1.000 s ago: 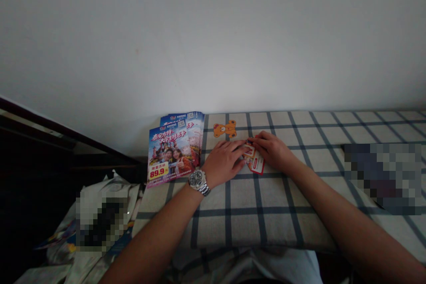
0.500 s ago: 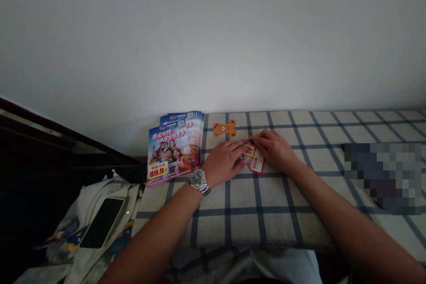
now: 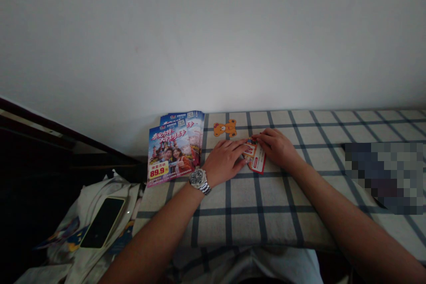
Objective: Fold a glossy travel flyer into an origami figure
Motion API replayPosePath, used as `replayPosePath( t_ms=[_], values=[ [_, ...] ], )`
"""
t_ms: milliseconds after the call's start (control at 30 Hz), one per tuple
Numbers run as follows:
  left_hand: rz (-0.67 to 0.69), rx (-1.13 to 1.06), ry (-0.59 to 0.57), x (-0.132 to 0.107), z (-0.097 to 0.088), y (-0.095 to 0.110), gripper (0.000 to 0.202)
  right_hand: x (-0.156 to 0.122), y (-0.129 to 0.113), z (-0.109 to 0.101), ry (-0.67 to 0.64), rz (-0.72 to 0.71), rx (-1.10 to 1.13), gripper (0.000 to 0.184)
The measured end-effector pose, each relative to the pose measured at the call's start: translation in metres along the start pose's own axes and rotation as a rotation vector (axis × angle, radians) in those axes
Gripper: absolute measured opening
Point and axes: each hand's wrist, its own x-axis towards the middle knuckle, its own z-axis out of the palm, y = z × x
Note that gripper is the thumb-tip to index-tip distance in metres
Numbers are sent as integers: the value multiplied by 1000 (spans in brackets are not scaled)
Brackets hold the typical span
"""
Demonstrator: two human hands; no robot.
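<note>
On the blue-and-cream checked, cloth-covered bench [image 3: 244, 226], your left hand [image 3: 223, 163] rests open, seemingly steadying the small red-edged printed card [image 3: 258, 162] lying between your hands, while your right hand [image 3: 278, 148] curls at its far edge, whether gripping unclear.

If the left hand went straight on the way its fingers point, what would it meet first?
Beyond the card at its fingertips, the left hand would probably meet the fingers of the right hand first. Their exact heights are unclear here.
</note>
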Motion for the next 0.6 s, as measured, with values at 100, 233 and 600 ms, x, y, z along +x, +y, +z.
replayPosePath(
  t_ms=[100,233,600],
  values=[
    [4,-3,0,0,0,0,38,0,1,1,7,6,15,29],
    [-1,-5,0,0,1,0,40,0,4,1,11,18,42,29],
    [1,-9,-3,-1,2,-2,41,-3,9,0,39,55,18,33]
  ],
)
